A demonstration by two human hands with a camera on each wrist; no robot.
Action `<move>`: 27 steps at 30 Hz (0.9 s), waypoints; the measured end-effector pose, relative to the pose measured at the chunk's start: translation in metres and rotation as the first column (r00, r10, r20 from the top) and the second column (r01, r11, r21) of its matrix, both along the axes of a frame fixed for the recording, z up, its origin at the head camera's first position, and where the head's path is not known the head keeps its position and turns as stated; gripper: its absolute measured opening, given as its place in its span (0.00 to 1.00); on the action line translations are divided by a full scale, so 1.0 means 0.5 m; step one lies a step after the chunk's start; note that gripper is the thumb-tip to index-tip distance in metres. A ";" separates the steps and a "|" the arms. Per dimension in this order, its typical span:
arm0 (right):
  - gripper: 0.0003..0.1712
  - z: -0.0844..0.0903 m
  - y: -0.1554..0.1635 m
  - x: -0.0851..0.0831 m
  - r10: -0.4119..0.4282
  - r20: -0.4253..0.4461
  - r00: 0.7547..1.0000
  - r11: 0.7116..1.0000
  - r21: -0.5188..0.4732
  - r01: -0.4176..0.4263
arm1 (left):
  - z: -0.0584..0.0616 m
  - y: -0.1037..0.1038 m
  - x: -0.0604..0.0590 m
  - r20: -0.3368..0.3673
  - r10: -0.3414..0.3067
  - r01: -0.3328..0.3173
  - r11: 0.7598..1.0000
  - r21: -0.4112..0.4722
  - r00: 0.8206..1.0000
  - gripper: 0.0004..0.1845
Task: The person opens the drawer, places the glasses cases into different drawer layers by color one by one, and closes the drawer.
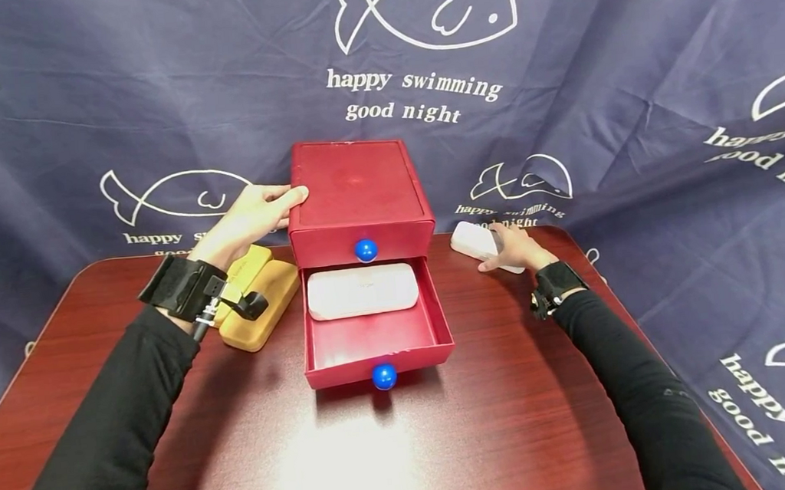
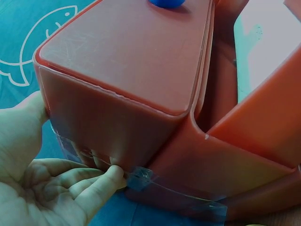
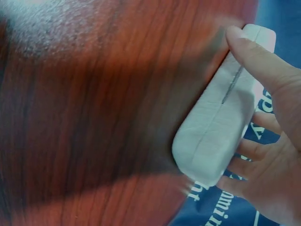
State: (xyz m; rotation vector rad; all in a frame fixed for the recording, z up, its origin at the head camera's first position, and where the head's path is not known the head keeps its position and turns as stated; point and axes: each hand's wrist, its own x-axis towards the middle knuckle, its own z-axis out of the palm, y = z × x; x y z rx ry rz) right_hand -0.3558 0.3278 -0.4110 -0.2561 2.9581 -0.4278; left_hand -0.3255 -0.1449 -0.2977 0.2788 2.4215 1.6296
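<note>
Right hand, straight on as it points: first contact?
The white case; the right hand is already at it, thumb along one side and fingers on the other. Past that, probably the curtain, though depth is hard to judge.

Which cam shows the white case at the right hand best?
Right wrist: the white case appears large, most of its length uncovered, the right hand overlapping only near one end. Head shows it smaller, partly covered by that hand. Left wrist doesn't show it.
</note>
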 end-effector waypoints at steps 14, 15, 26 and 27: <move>0.57 -0.016 0.009 -0.010 -0.007 0.005 1.000 0.999 -0.031 0.008 | -0.002 0.002 -0.004 0.003 0.002 -0.003 1.000 0.026 1.000 0.40; 0.56 -0.015 0.009 -0.009 -0.002 0.005 1.000 0.999 -0.037 0.002 | -0.002 0.002 -0.004 0.002 0.004 -0.004 1.000 0.027 1.000 0.40; 0.51 -0.020 0.017 -0.018 0.049 -0.007 0.999 0.996 -0.078 -0.049 | -0.004 0.000 -0.004 0.000 0.006 -0.006 0.999 0.039 1.000 0.39; 0.51 -0.020 0.018 -0.019 0.053 -0.009 0.999 0.995 -0.078 -0.053 | -0.004 0.000 -0.005 0.001 0.006 -0.006 0.999 0.038 1.000 0.40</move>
